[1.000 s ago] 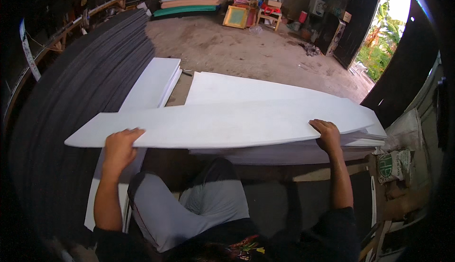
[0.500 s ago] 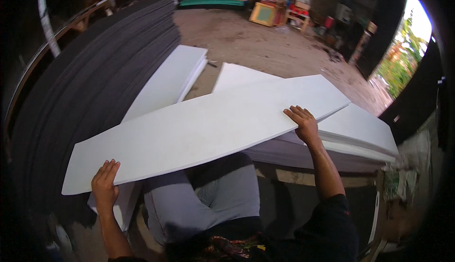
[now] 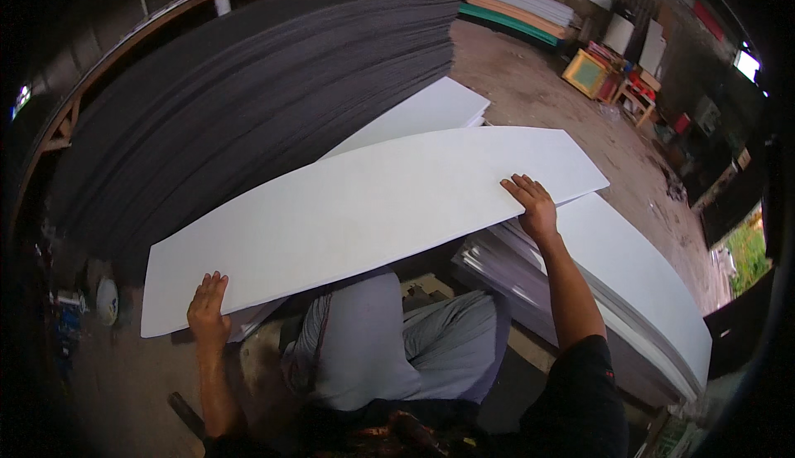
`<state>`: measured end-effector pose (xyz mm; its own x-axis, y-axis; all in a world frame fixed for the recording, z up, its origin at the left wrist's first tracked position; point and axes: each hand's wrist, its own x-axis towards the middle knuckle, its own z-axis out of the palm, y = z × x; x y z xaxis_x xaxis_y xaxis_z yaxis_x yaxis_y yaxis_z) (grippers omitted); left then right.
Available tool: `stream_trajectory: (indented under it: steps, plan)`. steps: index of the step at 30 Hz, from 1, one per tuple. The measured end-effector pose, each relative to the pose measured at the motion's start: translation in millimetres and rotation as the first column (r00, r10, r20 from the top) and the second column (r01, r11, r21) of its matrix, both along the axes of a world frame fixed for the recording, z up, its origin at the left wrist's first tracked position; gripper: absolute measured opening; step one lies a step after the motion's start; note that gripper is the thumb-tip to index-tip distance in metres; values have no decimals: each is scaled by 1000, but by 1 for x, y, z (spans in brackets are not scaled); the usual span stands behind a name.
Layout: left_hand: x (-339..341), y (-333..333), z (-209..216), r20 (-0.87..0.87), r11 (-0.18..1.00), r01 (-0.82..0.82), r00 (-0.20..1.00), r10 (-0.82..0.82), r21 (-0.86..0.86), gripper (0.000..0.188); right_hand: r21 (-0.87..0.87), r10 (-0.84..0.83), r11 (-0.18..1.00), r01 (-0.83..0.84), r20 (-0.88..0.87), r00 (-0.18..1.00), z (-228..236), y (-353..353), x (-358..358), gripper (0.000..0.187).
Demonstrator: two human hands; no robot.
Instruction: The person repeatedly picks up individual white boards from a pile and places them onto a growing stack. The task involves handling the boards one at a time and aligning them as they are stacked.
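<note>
Far left: a tall, slanting stack of dark grey foam sheets (image 3: 248, 102) is filling the left and upper part of the view, right behind the lifted sheet.
Left hand (image 3: 207, 313): it is gripping the lower left corner of the long white rectangular foam sheet (image 3: 373, 209), fingers spread flat over the top face near the edge; the thumb is hidden beneath, so whether it is pinching from under the sheet cannot be told.
Held sheet: it is being carried in the air above the person's grey-trousered lap (image 3: 389, 359), resting on no stack, with its left end lying close to the dark stack.
Long axis: it is running from lower left to upper right, the left end sitting lower and nearer the person, the right end pointing toward the far right of the dusty concrete floor (image 3: 538, 94).
Behind it: a low pile of white sheets (image 3: 439, 110) is lying on the floor, partly covered by the held sheet.
Right hand (image 3: 534, 205): it is clamping the near long edge close to the right end, fingers curled over the top.
Right: a stack of white-topped sheets (image 3: 629, 284) is lying under and beyond that hand.
Far right corner: coloured boards (image 3: 513, 11) and small wooden furniture (image 3: 609, 77) are standing well apart.
</note>
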<state>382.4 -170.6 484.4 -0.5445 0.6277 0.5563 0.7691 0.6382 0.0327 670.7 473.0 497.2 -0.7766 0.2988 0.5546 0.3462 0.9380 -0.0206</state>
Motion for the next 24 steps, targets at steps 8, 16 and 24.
stream_trajectory:
  steps: [8,16,24]
  plan:
    - [3,-62,-43,42,983,-176,984,174,47,74,-7,224,975,-224,51,973,10,-17,-128,63]
    - [3,-91,-93,141,950,-313,941,309,6,65,28,377,922,-386,159,912,-38,-18,-244,63]
    - [-12,-81,-188,185,924,-344,909,372,-166,50,-3,277,958,-286,257,926,-146,-7,-312,65]
